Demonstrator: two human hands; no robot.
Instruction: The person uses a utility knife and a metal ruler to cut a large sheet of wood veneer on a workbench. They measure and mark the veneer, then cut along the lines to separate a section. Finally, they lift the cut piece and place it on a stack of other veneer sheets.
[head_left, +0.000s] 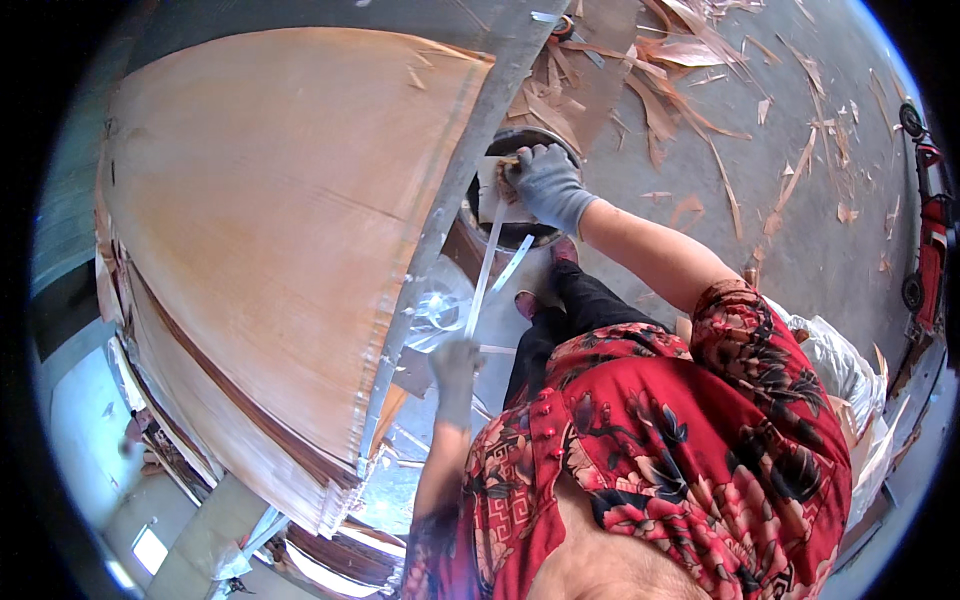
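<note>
My right hand (pixel 550 185), in a grey glove, closes round a small brown-and-white wad (pixel 507 180) above a dark round tub (pixel 563 147). From there a long narrow white strip (pixel 487 268), perhaps tape, runs down to my left hand (pixel 455 368). That hand, also gloved, is blurred by motion; the strip reaches its closed fingers. To the left lies a stack of large thin wood veneer sheets (pixel 270 190), its near edge beside my left hand. A shorter pale strip (pixel 513 263) with dark dots hangs at the tub's near side.
Torn veneer scraps (pixel 655 105) litter the grey floor (pixel 690 180) beyond and right of the tub. White plastic sacking (pixel 835 360) lies at my right side. A red wheeled vehicle (pixel 930 235) stands at the far right. Clear plastic wrap (pixel 435 310) bunches beside the stack.
</note>
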